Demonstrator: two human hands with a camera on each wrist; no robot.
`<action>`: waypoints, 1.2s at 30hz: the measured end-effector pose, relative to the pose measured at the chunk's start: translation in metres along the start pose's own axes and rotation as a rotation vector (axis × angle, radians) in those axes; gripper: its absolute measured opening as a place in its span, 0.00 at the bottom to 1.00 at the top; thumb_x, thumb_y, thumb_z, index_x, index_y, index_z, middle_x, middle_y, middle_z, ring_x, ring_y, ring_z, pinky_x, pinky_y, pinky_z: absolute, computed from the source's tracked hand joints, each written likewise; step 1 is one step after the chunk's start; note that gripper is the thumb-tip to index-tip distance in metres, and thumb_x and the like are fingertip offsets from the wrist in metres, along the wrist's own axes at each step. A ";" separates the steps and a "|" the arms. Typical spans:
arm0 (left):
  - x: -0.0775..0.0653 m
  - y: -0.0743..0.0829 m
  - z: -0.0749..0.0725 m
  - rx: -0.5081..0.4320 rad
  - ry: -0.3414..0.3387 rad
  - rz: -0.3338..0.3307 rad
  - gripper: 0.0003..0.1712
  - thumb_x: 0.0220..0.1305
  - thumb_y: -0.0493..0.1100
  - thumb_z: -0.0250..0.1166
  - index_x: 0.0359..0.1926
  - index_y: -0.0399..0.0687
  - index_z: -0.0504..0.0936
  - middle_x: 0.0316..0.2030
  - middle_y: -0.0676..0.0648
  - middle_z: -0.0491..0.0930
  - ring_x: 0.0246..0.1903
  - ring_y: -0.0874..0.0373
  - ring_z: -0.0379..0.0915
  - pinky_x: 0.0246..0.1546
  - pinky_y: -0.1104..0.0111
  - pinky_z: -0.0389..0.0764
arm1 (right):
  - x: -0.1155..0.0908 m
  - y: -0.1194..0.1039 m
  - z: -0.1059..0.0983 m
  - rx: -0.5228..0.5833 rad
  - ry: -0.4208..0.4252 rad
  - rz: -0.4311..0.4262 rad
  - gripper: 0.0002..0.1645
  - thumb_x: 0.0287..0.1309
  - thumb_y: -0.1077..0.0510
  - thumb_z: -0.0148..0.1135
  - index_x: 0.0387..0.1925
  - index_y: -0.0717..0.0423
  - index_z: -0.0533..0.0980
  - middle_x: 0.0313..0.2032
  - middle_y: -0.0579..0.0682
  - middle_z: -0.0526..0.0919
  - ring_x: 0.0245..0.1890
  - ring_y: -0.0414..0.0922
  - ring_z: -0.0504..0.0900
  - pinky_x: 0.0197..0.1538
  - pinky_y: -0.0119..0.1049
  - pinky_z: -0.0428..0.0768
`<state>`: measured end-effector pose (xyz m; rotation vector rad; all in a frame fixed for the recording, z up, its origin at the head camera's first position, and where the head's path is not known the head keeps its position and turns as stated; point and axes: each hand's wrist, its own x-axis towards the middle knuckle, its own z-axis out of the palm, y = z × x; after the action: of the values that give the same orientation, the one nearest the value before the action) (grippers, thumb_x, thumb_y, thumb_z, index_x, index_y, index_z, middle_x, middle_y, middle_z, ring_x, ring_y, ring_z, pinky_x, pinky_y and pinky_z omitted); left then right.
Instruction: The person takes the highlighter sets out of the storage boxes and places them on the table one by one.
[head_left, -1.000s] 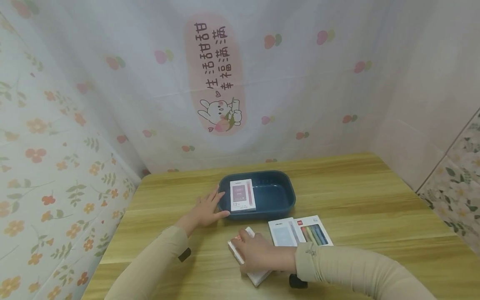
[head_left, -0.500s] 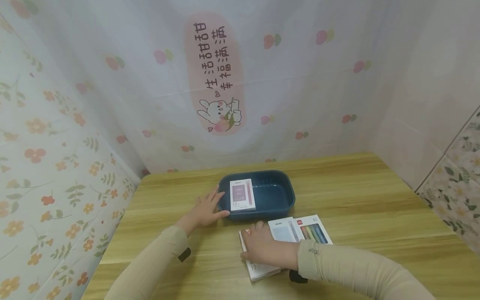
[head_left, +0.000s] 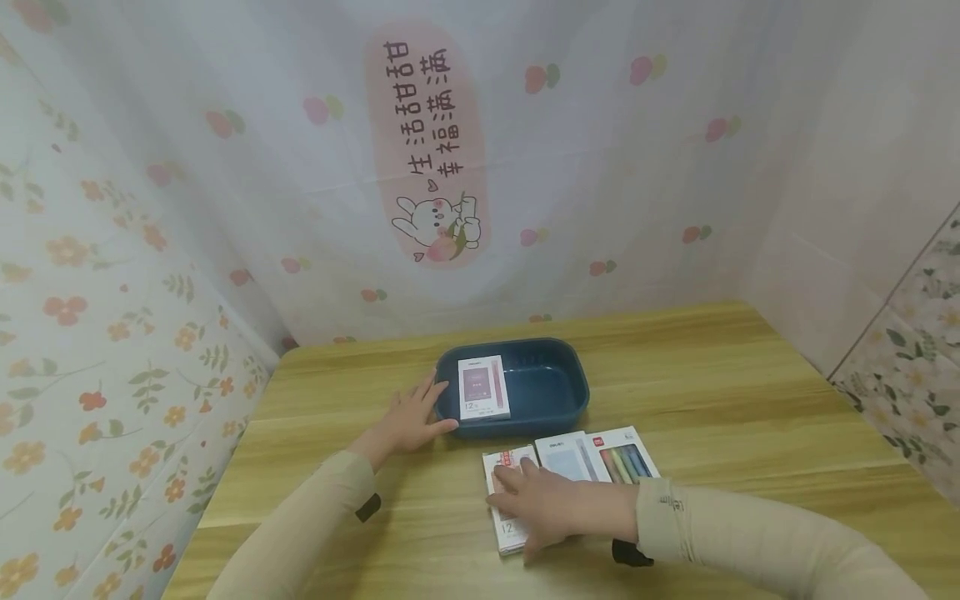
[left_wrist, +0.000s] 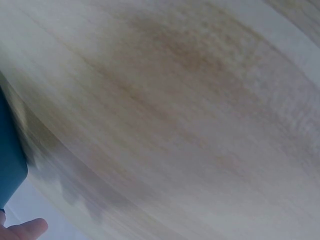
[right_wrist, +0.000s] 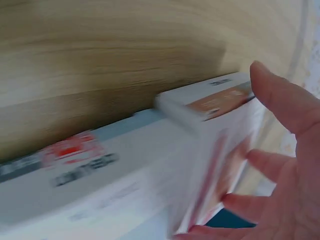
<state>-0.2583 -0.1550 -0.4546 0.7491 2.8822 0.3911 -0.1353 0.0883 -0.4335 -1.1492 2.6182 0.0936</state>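
Note:
My left hand [head_left: 405, 423] rests against the left end of a dark blue plastic basin [head_left: 555, 427], its fingers fairly straight and spread at the rim. In that basin a white box with a purple panel [head_left: 483, 387] lies tilted. A white box with an orange-red panel [head_left: 504, 533], marked 12, lies on the table in front. Over it is my right hand [head_left: 551, 504]; in the right wrist view its spread fingers [right_wrist: 245, 207] touch the box's face and the thumb [right_wrist: 277, 97] is at its edge. The left wrist view shows only a fingertip and the basin's side.
Right of the orange-red box are a white box with a light blue panel [head_left: 566, 458] and a white box of coloured sticks [head_left: 626, 458], side by side. They stand on a wood-grain table [head_left: 720, 400]. Patterned curtains [head_left: 600, 167] hang behind.
My right hand has turned the orange-red box straighter and slid it right, beside the light blue one. The hand has then shifted right, uncovering more of it. My left hand has stayed put.

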 end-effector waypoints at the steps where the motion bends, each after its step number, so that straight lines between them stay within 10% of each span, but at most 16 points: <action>1: 0.000 0.000 0.000 -0.001 0.002 -0.001 0.46 0.59 0.70 0.48 0.70 0.51 0.50 0.71 0.41 0.37 0.67 0.38 0.45 0.58 0.34 0.42 | -0.001 0.002 0.000 0.014 -0.016 -0.006 0.49 0.35 0.33 0.70 0.62 0.36 0.64 0.66 0.50 0.60 0.60 0.61 0.63 0.52 0.53 0.72; 9: -0.001 -0.002 0.000 -0.006 -0.010 0.005 0.47 0.59 0.71 0.47 0.71 0.51 0.48 0.71 0.41 0.36 0.66 0.37 0.45 0.57 0.34 0.42 | -0.009 0.020 -0.003 0.127 -0.063 -0.058 0.46 0.39 0.38 0.70 0.63 0.31 0.62 0.68 0.45 0.55 0.66 0.58 0.55 0.50 0.69 0.63; 36: -0.001 0.001 -0.004 -0.005 -0.014 0.003 0.46 0.59 0.70 0.48 0.70 0.50 0.50 0.71 0.41 0.37 0.67 0.38 0.44 0.58 0.34 0.44 | -0.012 0.013 0.005 0.278 -0.017 0.114 0.37 0.46 0.40 0.65 0.61 0.32 0.66 0.67 0.48 0.59 0.66 0.60 0.54 0.49 0.70 0.64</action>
<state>-0.2575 -0.1552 -0.4506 0.7527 2.8665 0.3925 -0.1364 0.1065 -0.4356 -0.9010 2.5780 -0.2302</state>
